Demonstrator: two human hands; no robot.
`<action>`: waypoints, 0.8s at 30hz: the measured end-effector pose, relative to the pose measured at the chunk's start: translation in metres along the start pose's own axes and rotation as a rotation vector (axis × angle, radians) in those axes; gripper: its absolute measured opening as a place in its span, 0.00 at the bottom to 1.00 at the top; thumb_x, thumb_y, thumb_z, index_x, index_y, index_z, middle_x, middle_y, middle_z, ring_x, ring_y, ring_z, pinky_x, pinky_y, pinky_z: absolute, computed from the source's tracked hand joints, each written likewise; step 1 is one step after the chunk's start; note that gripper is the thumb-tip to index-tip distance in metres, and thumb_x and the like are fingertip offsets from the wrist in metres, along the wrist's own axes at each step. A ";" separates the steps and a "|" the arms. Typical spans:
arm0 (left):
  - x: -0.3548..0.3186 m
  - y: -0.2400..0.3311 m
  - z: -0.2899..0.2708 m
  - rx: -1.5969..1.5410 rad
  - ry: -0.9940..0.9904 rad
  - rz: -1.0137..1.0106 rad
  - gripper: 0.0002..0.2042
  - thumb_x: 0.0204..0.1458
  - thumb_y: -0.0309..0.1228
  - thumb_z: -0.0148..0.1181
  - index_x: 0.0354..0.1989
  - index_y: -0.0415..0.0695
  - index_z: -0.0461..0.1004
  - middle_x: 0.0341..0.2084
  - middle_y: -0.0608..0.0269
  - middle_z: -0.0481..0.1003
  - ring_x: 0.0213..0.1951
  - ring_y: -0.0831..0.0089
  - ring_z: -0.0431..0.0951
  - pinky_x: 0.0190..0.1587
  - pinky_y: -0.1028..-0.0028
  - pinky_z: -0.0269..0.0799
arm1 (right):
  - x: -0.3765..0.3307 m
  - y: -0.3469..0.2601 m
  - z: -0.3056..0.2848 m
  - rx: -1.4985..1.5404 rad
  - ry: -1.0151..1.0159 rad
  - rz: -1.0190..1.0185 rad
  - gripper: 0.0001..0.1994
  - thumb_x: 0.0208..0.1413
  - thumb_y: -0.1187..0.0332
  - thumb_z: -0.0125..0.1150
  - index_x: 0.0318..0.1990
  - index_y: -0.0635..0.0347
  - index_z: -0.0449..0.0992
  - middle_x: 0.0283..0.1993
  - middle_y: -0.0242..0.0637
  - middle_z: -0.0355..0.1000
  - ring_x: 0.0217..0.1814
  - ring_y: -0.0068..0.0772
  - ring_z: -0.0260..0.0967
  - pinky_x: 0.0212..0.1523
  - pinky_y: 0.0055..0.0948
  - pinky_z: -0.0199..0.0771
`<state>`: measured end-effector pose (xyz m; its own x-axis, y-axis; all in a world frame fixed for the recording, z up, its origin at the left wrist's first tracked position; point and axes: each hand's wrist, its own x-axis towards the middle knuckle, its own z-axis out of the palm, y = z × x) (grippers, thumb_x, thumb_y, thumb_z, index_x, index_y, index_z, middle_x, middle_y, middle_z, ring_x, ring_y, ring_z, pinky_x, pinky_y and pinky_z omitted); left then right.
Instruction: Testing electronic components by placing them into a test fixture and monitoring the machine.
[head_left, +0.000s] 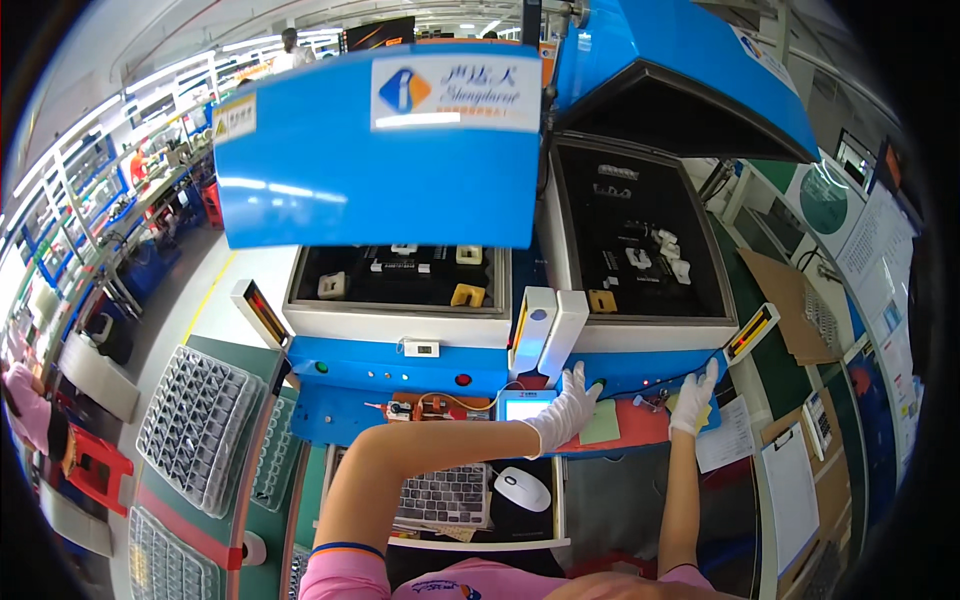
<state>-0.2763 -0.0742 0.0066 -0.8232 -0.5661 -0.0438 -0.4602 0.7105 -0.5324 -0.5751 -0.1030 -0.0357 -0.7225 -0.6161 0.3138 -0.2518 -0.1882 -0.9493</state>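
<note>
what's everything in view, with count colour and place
lids: two, blue, above boxes
boxes: two, white, centre
parts: several, white and yellow, in boxes
screen: one, blue-white, centre
card: one, green, right of screen
keyboard: one, grey, lower centre
mouse: one, white, right of keyboard
trays: several, clear, left
stool: one, red, left
clipboard: one, white, right
people: several, mixed colours, left
left hand: one, white-gloved, centre
right hand: one, white-gloved, right

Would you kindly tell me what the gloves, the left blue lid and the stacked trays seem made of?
Gloves: probably thin fabric, matt and wrinkled.
Left blue lid: painted metal or plastic, glossy, with streaked light reflections.
Stacked trays: likely thin clear plastic, shiny and see-through.
</note>
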 end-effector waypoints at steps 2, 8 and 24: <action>0.007 0.007 0.003 0.009 0.038 -0.062 0.25 0.60 0.32 0.55 0.67 0.39 0.69 0.70 0.49 0.62 0.62 0.22 0.65 0.56 0.39 0.73 | 0.013 0.002 0.003 0.053 0.065 0.060 0.34 0.61 0.83 0.48 0.76 0.56 0.52 0.78 0.48 0.51 0.78 0.44 0.52 0.77 0.38 0.47; -0.021 -0.020 -0.022 -0.577 0.149 -0.095 0.21 0.61 0.36 0.56 0.58 0.37 0.73 0.56 0.48 0.75 0.58 0.41 0.74 0.55 0.47 0.74 | -0.002 -0.031 0.004 0.003 0.100 -0.106 0.33 0.60 0.82 0.47 0.74 0.56 0.53 0.77 0.46 0.51 0.74 0.41 0.54 0.73 0.39 0.56; -0.227 -0.017 0.088 -0.757 1.442 -1.116 0.12 0.65 0.21 0.51 0.55 0.39 0.72 0.48 0.55 0.72 0.44 0.68 0.75 0.49 0.68 0.74 | -0.284 -0.151 0.176 -0.230 -1.342 -1.015 0.23 0.59 0.71 0.58 0.62 0.69 0.68 0.50 0.48 0.74 0.53 0.49 0.73 0.57 0.44 0.73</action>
<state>-0.0520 0.0056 -0.0492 0.4505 -0.3856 0.8052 -0.5763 0.5632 0.5921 -0.2187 -0.0337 0.0154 0.7590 -0.5149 0.3985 -0.4043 -0.8525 -0.3313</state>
